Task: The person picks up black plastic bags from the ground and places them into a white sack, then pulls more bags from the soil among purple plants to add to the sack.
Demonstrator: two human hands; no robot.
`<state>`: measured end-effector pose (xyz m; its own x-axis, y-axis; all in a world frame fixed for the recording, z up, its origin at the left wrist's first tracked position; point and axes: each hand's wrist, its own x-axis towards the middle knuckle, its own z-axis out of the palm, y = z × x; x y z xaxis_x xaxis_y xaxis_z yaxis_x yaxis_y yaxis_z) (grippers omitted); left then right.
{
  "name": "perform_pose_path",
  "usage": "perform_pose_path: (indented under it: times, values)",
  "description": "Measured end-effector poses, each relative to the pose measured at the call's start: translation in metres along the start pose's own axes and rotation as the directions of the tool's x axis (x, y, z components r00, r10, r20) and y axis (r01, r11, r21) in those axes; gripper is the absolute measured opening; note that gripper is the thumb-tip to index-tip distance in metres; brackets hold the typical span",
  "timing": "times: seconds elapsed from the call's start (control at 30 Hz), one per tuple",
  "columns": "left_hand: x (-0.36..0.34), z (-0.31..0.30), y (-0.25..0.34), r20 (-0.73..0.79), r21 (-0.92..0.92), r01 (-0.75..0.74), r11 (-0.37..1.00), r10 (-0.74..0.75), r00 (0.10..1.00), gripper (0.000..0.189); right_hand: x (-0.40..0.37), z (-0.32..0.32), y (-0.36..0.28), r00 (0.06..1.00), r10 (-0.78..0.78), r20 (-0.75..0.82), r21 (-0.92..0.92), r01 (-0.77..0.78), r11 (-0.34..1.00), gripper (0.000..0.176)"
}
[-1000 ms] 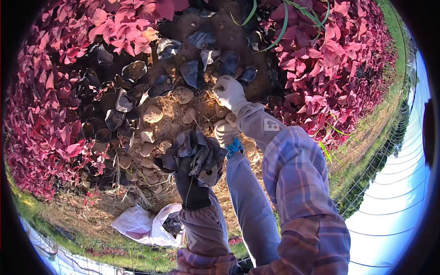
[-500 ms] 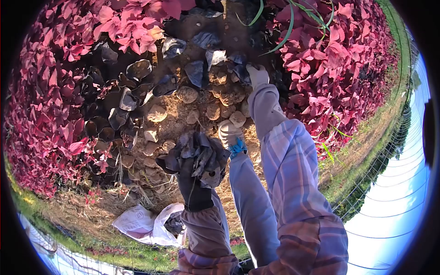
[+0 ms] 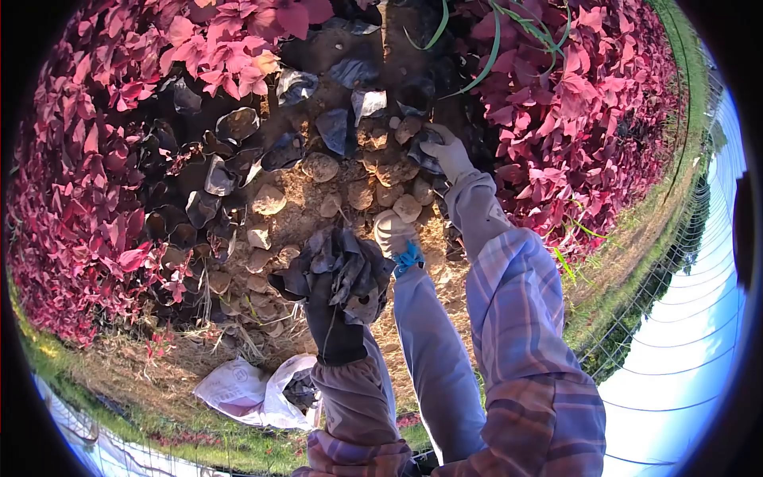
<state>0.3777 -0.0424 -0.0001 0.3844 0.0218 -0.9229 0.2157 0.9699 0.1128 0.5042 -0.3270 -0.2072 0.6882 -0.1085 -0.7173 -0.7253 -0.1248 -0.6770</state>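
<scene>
My left hand (image 3: 330,318), in a dark glove and mostly hidden, holds a thick bunch of crumpled black plastic bags (image 3: 342,266) at the lower middle. Farther up and to the right, my right hand (image 3: 447,153), in a light glove, has its fingers closed on a single black plastic bag (image 3: 425,151). Round soil clumps (image 3: 320,166) lie to the left of that hand. More black bags (image 3: 335,129) stand or lie on the soil beyond them.
Red-leaved plants (image 3: 556,119) border the soil on both sides. A white sack (image 3: 238,387) with dark bags inside lies at the lower left. My foot (image 3: 393,233) rests among the clumps. Long green blades (image 3: 493,52) hang at the top right.
My right hand has moved slightly down and to the right with the black bag, which has come away from its earlier spot. My left hand still holds the bunch.
</scene>
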Motion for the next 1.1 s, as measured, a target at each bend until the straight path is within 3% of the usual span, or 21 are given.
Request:
perform_pose_path:
  times: [0.03, 0.1, 0.33, 0.43, 0.47, 0.53, 0.63, 0.67, 0.73, 0.77, 0.83, 0.9, 0.97, 1.07, 1.1]
  values:
    - [0.0, 0.001, 0.0, 0.001, 0.008, -0.008, 1.0, 0.008, 1.0, 0.031, -0.004, 0.005, 0.0, 0.992, -0.117, -0.04, -0.28, 0.101, 0.955, 0.046]
    - [-0.001, 0.001, -0.001, -0.006, 0.027, -0.011, 1.0, 0.011, 1.0, 0.031, -0.008, 0.012, 0.001, 0.936, -0.351, -0.017, -0.755, 0.218, 0.618, 0.047]
    - [-0.002, 0.006, 0.002, -0.025, 0.036, -0.017, 0.999, 0.018, 1.0, 0.031, -0.005, 0.023, -0.013, 0.949, -0.232, -0.213, -0.808, -0.038, 0.588, 0.036]
    - [-0.003, 0.008, 0.004, -0.028, 0.049, -0.028, 0.998, 0.029, 0.999, 0.031, -0.002, 0.012, -0.008, 0.971, -0.019, -0.238, -0.352, -0.068, 0.934, 0.03]
    - [-0.004, 0.008, 0.005, -0.033, 0.054, -0.033, 0.998, 0.035, 0.999, 0.031, -0.004, 0.01, -0.006, 0.942, -0.237, -0.238, -0.559, 0.066, 0.826, 0.03]
    - [-0.006, 0.011, 0.006, -0.018, 0.014, -0.036, 0.999, 0.036, 0.999, 0.032, -0.022, 0.013, -0.018, 0.781, -0.618, -0.091, -0.87, 0.239, 0.43, 0.029]
    - [-0.004, 0.006, 0.005, 0.004, 0.073, -0.064, 0.995, 0.064, 0.998, 0.032, -0.03, 0.025, -0.02, 0.821, -0.556, -0.129, -0.67, 0.342, 0.659, 0.027]
    - [-0.004, 0.004, 0.004, 0.01, 0.113, -0.077, 0.991, 0.076, 0.997, 0.031, -0.035, 0.03, -0.019, 0.888, -0.42, -0.186, -0.674, 0.196, 0.712, 0.029]
    - [-0.001, 0.008, 0.004, 0.044, 0.052, -0.01, 0.999, 0.008, 0.999, 0.031, -0.056, 0.059, -0.04, 0.973, -0.147, -0.176, -0.276, 0.095, 0.956, 0.034]
    - [-0.002, 0.008, 0.004, 0.057, 0.024, 0.027, 0.999, -0.028, 0.998, 0.031, -0.073, 0.076, -0.052, 0.993, -0.009, -0.122, -0.057, 0.002, 0.998, 0.037]
    - [-0.002, 0.007, 0.004, 0.048, 0.049, 0.024, 0.999, -0.027, 0.998, 0.031, -0.111, 0.112, -0.085, 0.974, -0.202, 0.102, 0.158, 0.185, 0.97, 0.039]
    - [-0.002, 0.008, 0.004, 0.044, 0.075, 0.022, 0.997, -0.025, 0.999, 0.031, -0.13, 0.13, -0.088, 0.93, -0.171, 0.324, 0.048, 0.165, 0.985, 0.042]
    - [-0.003, 0.015, 0.007, -0.035, 0.058, -0.05, 0.997, 0.052, 0.998, 0.031, -0.135, 0.141, -0.082, 0.784, -0.249, 0.569, 0.13, 0.213, 0.968, 0.044]
    - [-0.007, 0.02, 0.013, -0.073, 0.038, -0.085, 0.996, 0.088, 0.993, 0.03, -0.135, 0.148, -0.027, 0.693, -0.042, 0.72, 0.261, -0.214, 0.941, 0.044]
    - [-0.007, 0.02, 0.014, -0.069, 0.03, -0.084, 0.996, 0.086, 0.994, 0.029, -0.141, 0.148, -0.029, 0.712, -0.008, 0.702, 0.252, -0.237, 0.938, 0.044]
